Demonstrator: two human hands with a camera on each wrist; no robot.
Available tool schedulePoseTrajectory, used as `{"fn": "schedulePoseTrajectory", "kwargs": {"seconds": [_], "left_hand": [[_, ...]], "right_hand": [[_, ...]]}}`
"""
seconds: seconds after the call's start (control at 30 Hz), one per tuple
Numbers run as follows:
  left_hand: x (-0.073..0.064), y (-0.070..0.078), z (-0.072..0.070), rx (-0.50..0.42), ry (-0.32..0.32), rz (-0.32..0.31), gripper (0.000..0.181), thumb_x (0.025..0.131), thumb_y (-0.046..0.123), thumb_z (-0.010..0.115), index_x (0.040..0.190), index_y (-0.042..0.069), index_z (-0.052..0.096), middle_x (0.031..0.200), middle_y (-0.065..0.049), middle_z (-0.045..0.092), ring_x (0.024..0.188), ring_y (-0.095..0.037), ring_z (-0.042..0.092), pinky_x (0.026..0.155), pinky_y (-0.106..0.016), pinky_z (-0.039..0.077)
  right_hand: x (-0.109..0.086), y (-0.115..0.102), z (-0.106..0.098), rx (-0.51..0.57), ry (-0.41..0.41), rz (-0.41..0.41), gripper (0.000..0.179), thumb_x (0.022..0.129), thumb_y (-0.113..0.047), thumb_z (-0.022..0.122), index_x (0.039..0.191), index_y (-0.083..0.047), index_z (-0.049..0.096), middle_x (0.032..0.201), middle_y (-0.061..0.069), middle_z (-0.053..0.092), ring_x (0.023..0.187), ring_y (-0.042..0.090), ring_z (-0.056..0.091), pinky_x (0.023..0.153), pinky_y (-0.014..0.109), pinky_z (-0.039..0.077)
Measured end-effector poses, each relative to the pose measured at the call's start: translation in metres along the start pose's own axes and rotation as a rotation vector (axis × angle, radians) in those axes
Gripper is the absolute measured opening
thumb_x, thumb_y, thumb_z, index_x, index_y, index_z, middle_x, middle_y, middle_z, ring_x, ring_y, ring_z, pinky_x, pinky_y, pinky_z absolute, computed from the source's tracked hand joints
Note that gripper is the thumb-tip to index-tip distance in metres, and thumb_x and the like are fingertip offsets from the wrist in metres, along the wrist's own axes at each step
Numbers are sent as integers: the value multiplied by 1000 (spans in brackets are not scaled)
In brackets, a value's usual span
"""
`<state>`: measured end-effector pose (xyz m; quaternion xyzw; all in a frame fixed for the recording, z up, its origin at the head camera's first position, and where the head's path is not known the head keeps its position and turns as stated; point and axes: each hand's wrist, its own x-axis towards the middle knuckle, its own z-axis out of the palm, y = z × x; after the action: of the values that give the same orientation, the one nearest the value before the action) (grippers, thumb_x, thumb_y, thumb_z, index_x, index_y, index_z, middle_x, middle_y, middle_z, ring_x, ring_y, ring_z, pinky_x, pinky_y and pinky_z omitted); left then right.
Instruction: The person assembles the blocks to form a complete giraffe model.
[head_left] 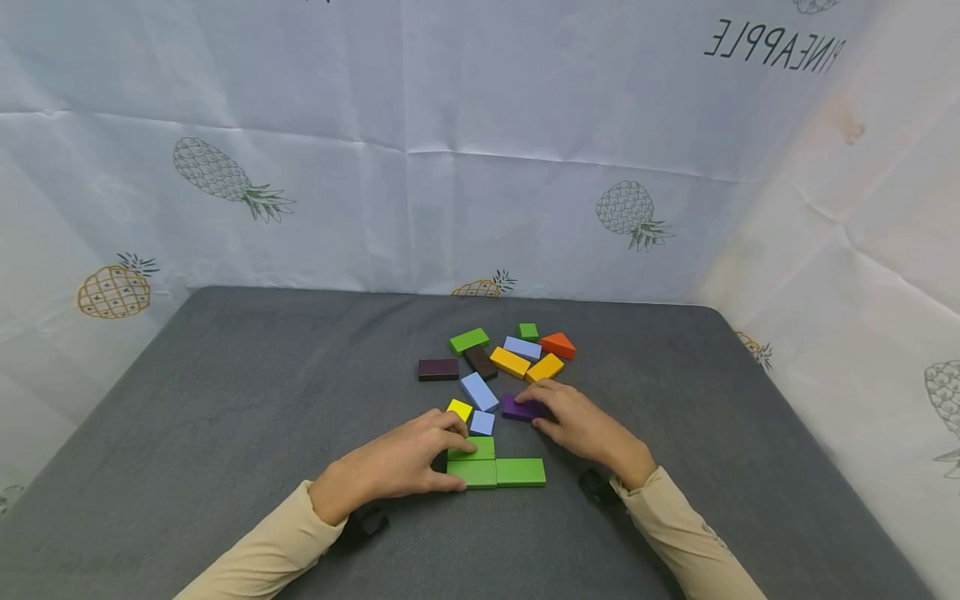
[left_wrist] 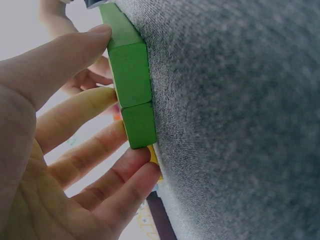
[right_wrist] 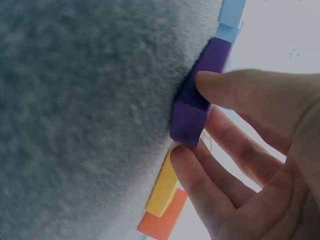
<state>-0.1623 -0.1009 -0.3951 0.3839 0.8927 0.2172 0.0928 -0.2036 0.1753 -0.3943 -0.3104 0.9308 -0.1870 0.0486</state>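
In the head view, three green blocks lie together: two in a near row, the left one (head_left: 472,475) and the right one (head_left: 521,472), with a third (head_left: 486,450) behind the left. My left hand (head_left: 408,458) grips the left pair, thumb on the near block and fingers over the farther one. The left wrist view shows that thumb at a green block's (left_wrist: 131,75) upper edge. My right hand (head_left: 581,421) holds a purple block (head_left: 516,407) on the table. Its thumb presses one long side of the purple block (right_wrist: 192,95), fingers at the end and beyond.
Behind the hands are a yellow block (head_left: 459,409), a small blue one (head_left: 482,423) and a longer blue one (head_left: 478,392). Farther back lie dark brown, orange-yellow and green blocks and a red-orange triangle (head_left: 558,345). A pineapple-print cloth (head_left: 337,217) hangs behind the grey table (head_left: 225,400).
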Motion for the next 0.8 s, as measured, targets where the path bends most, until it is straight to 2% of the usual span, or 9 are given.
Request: {"fn": "schedulePoseTrajectory", "kwargs": {"seconds": [0.2, 0.67, 0.8], "left_hand": [[0, 0, 0, 11, 5, 5, 41, 86, 33, 78, 122, 16, 71, 122, 2, 61, 112, -14, 54, 95, -34, 50], [0, -1, 1, 7, -2, 8, 41, 87, 34, 77, 123, 16, 71, 122, 2, 60, 112, -14, 54, 94, -34, 50], [0, -1, 0, 5, -2, 7, 41, 87, 34, 77, 123, 16, 71, 123, 2, 60, 112, -14, 54, 94, -34, 50]], "right_hand": [[-1, -3, -5, 7, -54, 45, 35, 89, -3, 69, 124, -7, 67, 128, 10, 65, 119, 27, 60, 102, 49, 48], [-2, -11, -7, 74, -149, -34, 36, 85, -5, 71, 121, -10, 69, 120, 4, 68, 108, 18, 62, 95, 41, 53], [-3, -12, -8, 103, -162, -61, 32, 88, -9, 71, 120, -11, 70, 118, 1, 69, 107, 15, 63, 95, 39, 53]]}}
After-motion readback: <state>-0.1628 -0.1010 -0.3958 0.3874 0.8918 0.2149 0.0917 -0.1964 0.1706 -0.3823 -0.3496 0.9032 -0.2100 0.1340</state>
